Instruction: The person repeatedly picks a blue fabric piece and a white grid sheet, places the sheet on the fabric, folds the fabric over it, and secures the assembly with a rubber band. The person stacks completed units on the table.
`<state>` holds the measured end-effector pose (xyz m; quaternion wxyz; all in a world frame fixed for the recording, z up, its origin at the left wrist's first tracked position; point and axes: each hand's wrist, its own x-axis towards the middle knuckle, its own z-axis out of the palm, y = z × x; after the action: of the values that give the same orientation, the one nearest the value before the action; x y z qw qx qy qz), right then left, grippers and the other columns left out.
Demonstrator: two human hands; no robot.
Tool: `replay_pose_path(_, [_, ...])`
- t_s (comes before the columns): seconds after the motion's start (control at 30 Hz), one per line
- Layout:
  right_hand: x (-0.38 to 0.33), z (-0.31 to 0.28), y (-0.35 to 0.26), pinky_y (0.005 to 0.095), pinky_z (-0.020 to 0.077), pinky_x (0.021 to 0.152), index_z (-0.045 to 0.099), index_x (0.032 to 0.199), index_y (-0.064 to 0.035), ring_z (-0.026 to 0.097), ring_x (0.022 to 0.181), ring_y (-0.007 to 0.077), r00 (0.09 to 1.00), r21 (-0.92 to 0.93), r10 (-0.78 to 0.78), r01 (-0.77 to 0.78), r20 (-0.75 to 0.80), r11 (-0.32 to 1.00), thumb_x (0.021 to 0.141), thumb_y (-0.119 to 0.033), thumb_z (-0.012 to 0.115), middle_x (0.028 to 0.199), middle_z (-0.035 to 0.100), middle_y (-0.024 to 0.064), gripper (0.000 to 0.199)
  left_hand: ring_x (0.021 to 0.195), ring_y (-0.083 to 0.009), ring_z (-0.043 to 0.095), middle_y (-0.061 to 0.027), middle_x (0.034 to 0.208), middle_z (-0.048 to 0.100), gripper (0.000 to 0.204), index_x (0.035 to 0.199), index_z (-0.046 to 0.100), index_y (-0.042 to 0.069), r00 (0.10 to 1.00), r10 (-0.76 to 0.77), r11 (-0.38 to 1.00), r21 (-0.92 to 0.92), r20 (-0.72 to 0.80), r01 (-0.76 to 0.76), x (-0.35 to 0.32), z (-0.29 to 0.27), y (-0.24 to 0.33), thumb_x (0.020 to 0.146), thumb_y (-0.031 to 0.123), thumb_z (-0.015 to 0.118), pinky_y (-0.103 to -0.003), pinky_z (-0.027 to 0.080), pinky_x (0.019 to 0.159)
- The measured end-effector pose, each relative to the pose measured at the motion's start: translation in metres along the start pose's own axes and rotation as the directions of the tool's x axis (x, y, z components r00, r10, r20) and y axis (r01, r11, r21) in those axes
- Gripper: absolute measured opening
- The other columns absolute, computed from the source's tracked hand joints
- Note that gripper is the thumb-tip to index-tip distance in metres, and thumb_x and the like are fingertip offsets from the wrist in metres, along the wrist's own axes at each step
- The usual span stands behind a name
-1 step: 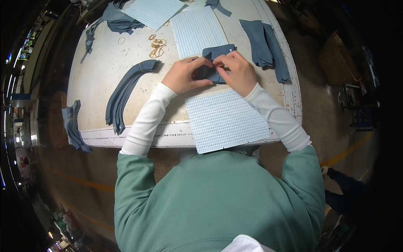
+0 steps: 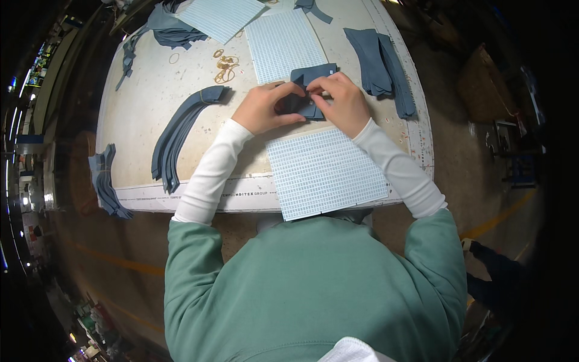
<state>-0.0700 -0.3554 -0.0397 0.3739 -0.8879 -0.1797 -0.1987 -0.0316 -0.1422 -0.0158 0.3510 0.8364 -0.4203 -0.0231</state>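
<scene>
A small stack of dark blue fabric pieces (image 2: 313, 75) lies at the table's middle right, with small white labels on it. My left hand (image 2: 265, 108) curls around its left side, thumb low and index finger arched above, gripping the fabric; its other fingers are mostly hidden. My right hand (image 2: 342, 104) bends over the stack from the right. Its thumb and index finger are pinched together beside my left index fingertip; whatever lies between them is too small to make out. Just below my hands, a white sheet of small printed labels (image 2: 325, 174) overhangs the near table edge.
More label sheets (image 2: 286, 45) lie beyond the stack. Tan rubber bands (image 2: 225, 69) are scattered left of them. A banded bundle of curved blue strips (image 2: 181, 136) lies left, another bundle (image 2: 104, 181) hangs over the left edge, and loose blue pieces (image 2: 380, 69) lie right.
</scene>
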Motion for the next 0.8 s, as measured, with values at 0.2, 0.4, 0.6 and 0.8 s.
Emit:
replay_pose_path(0.2, [0.009,-0.017,0.002,0.0267,0.0556,0.07,0.062,0.097,-0.0038,0.07,0.08,0.0185,0.988,0.258,0.151,-0.157,0.043,0.953,0.074,0.007,0.068,0.094,0.063,0.0077,0.025,0.074,-0.0187,0.066,-0.0065,0.097,0.07,0.038,0.109,0.064,0.007,1.0,0.023,0.998,-0.059,-0.007,-0.023,0.001,-0.004,-0.002,0.078,0.022,0.08,-0.029,0.053,0.065])
replay_pose_path(0.4, [0.006,-0.012,-0.008,0.0282,0.0555,0.068,0.056,0.101,-0.0034,0.069,0.078,0.0184,0.981,0.321,0.086,-0.14,0.174,0.937,0.075,0.01,0.064,0.103,0.056,0.0093,0.03,0.064,-0.0214,0.065,-0.0082,0.089,0.07,0.029,0.107,0.065,0.009,0.999,-0.053,0.997,-0.056,-0.004,0.053,0.0,-0.003,0.001,0.082,0.02,0.074,-0.03,0.052,0.061])
replay_pose_path(0.6, [0.007,-0.004,-0.009,0.0292,0.0554,0.067,0.055,0.099,-0.0051,0.068,0.077,0.0202,0.993,0.105,-0.033,0.021,0.114,0.994,0.075,0.013,0.062,0.1,0.053,0.0085,0.031,0.063,-0.0228,0.064,-0.008,0.089,0.07,0.029,0.106,0.066,0.01,0.998,0.059,0.997,0.057,-0.027,-0.057,0.0,0.003,-0.003,0.08,0.019,0.077,-0.03,0.052,0.061])
replay_pose_path(0.8, [0.01,-0.01,0.001,0.024,0.0555,0.068,0.058,0.097,-0.0013,0.07,0.08,0.0158,0.996,0.168,0.079,-0.085,0.042,0.982,0.074,0.009,0.069,0.1,0.055,0.0073,0.028,0.06,-0.0198,0.062,-0.0081,0.086,0.069,0.026,0.106,0.066,0.01,0.999,-0.032,0.998,-0.062,-0.017,0.031,-0.001,-0.001,0.0,0.081,0.015,0.072,-0.029,0.049,0.058])
